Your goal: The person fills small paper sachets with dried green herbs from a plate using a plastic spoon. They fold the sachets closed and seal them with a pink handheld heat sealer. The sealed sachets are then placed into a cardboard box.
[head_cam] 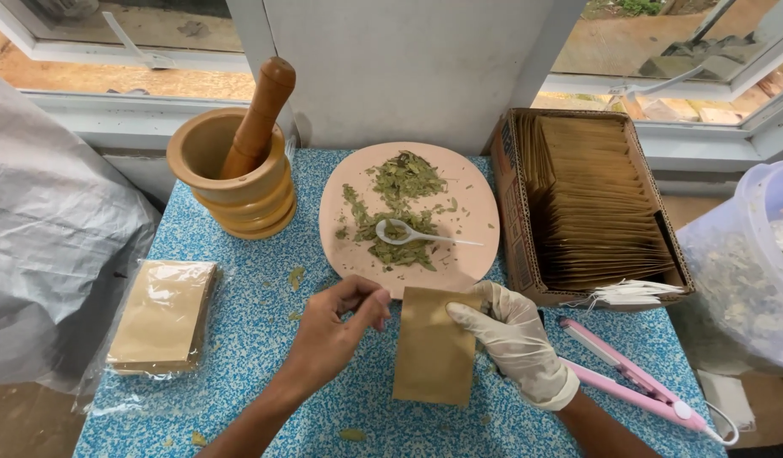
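Speckled blue tabletop (239, 339), flat kraft-paper pouch (434, 356) between both hands (425, 326)

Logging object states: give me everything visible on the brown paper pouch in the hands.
The brown paper pouch is a flat, plain kraft-like rectangle, unprinted on the side shown and standing upright above the blue speckled tabletop, just in front of the pink plate. The gloved right hand pinches its upper right edge; the bare left hand has fingers at its top left corner. Whether its top is open cannot be told.
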